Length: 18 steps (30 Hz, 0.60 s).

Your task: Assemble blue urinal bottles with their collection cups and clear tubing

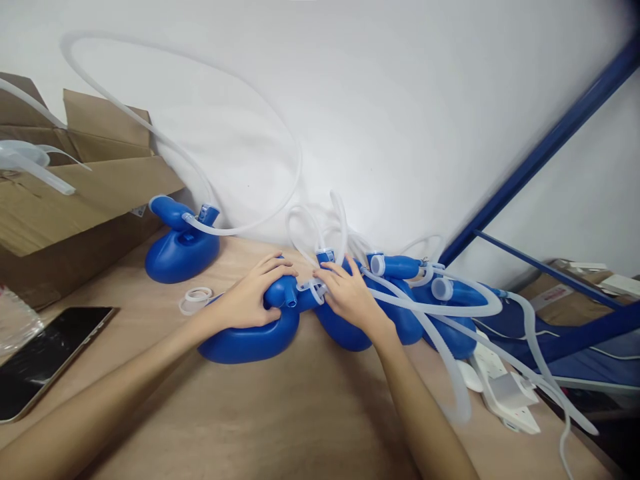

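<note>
A blue plastic bottle (250, 343) with a rounded body and a short spout lies on the wooden table. My left hand (253, 293) is closed round its upper part, thumb below and fingers over the top. At the bottle's mouth, on the right, my right hand (345, 293) has its fingers bent round a clear plastic ring (317, 292); the fingertips partly hide it. Just behind and under my right hand lies another blue bottle (350, 333). Two loose white rings (197, 297) rest left of the held bottle.
Several more blue bottles (453, 333) with clear hoses (440, 308) crowd the right. Another bottle (183, 257) with a long looping hose stands beside an open cardboard box (90, 200). A phone (47, 357), a power strip (505, 393) and a blue metal frame (540, 153) flank the table.
</note>
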Tool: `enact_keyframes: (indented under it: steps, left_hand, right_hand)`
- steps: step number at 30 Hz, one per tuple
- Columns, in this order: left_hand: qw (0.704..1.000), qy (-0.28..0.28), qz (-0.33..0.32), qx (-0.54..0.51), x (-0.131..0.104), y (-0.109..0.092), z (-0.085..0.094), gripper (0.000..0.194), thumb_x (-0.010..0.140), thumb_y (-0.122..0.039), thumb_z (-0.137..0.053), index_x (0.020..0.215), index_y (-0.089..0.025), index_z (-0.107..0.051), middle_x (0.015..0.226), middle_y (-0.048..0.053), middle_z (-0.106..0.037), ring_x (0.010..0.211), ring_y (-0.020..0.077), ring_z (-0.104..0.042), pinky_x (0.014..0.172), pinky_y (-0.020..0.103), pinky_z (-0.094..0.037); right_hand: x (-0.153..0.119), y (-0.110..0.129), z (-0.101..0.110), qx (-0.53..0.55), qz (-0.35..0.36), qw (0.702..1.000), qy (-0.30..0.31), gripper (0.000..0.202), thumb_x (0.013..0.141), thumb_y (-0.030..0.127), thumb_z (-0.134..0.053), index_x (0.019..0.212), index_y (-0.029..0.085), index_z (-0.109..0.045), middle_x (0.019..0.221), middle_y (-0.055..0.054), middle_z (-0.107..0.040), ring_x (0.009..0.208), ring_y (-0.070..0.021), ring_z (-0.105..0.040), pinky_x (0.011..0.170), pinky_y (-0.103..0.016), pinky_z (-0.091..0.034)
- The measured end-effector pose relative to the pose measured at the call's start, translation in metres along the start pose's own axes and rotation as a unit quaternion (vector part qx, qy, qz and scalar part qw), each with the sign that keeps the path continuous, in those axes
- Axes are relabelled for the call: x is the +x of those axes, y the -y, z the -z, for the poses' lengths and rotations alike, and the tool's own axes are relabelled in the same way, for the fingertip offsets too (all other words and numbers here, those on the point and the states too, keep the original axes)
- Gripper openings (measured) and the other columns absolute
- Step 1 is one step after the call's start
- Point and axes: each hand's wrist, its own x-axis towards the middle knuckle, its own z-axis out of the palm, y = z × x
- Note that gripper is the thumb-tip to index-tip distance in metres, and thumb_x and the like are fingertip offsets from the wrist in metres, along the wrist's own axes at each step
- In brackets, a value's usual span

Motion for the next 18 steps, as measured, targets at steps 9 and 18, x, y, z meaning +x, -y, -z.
enact_keyframes:
  steps: [9,18]
  left_hand:
    - [1.000,0.002,0.002,0.002,0.000,0.001,0.000,0.071,0.069,-0.014,-0.070,0.138,-0.021,-0.057,0.153,0.014,-0.055,0.157,0.0417,-0.033,0.128,0.065,-0.033]
    - [1.000,0.007,0.012,0.010,0.000,0.002,-0.001,0.073,0.070,-0.014,-0.070,0.141,-0.019,-0.056,0.155,0.015,-0.054,0.158,0.0405,-0.031,0.128,0.064,-0.034]
  right_hand:
    - [-0.012,0.009,0.061,0.079,-0.081,0.993,0.043,0.038,0.090,0.056,-0.078,0.100,0.022,-0.068,0.097,-0.006,-0.076,0.099,-0.0287,-0.074,0.128,-0.064,-0.029]
    - [-0.013,-0.004,0.065,0.108,-0.118,0.975,0.153,0.039,0.106,0.051,-0.055,0.131,0.026,-0.074,0.114,-0.010,-0.069,0.105,-0.0277,-0.068,0.094,-0.044,-0.054]
